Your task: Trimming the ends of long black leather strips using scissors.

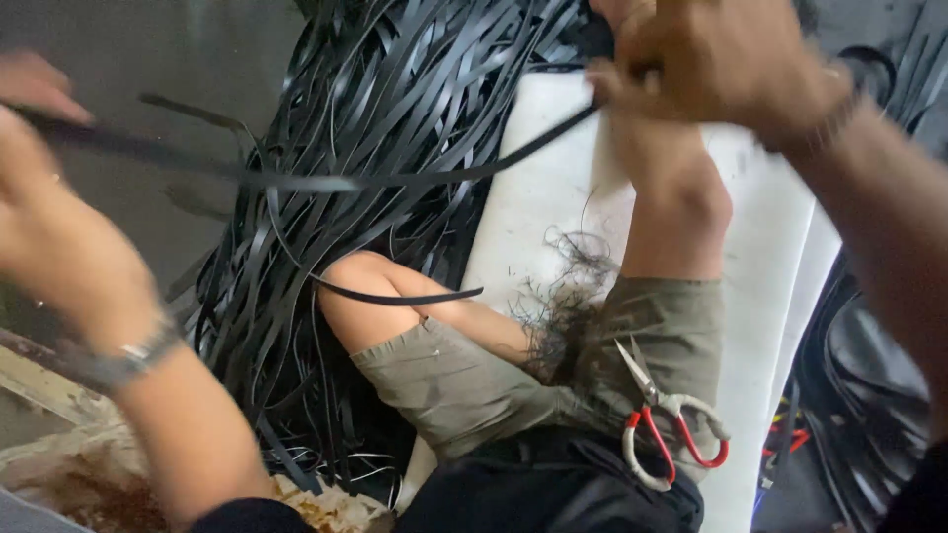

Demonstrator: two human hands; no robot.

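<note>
A long black flat strip (326, 182) is stretched between my two hands across the upper part of the view. My left hand (44, 207), with a metal bracelet at the wrist, grips its left end at the left edge. My right hand (711, 59) grips the other end at the top right. Below the strip lies a big tangled heap of black strips (395, 89). My bent legs in olive shorts (464, 380) rest beneath, with scissors (671, 429) with red and white handles lying on the right thigh.
A white board (533, 197) lies under my legs, with a clump of thin black threads (568, 296) on it. Dark bags or sheets (869, 385) sit at the right. Crumpled brown paper (99, 484) and a wooden piece are at the bottom left.
</note>
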